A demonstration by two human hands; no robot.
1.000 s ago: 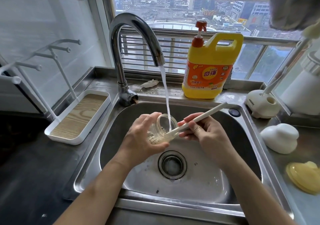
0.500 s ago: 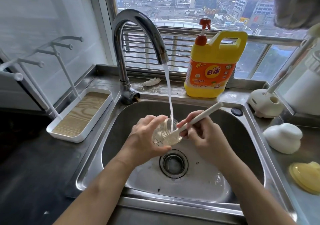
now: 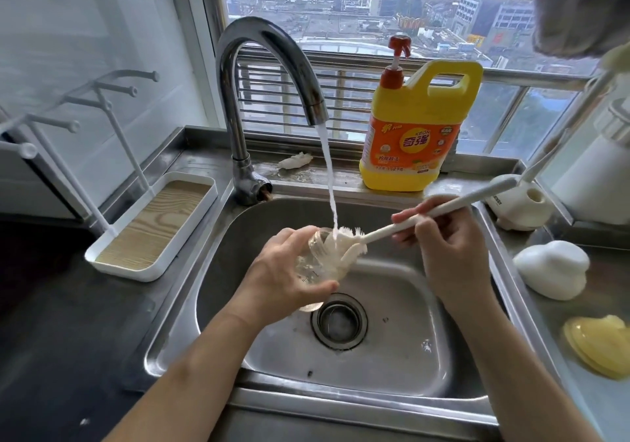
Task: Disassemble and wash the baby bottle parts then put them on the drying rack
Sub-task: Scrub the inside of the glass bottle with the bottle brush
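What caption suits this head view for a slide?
Left hand holds a clear baby bottle under a running chrome tap; right hand holds a white long-handled brush in its mouth.

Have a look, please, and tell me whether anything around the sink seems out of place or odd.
Only small things. A crumpled white scrap lies on the ledge behind the sink, between the faucet and the yellow detergent jug, like stray litter. The faucet's base has a brownish, rust-like patch. Nothing looks spilled or tipped.
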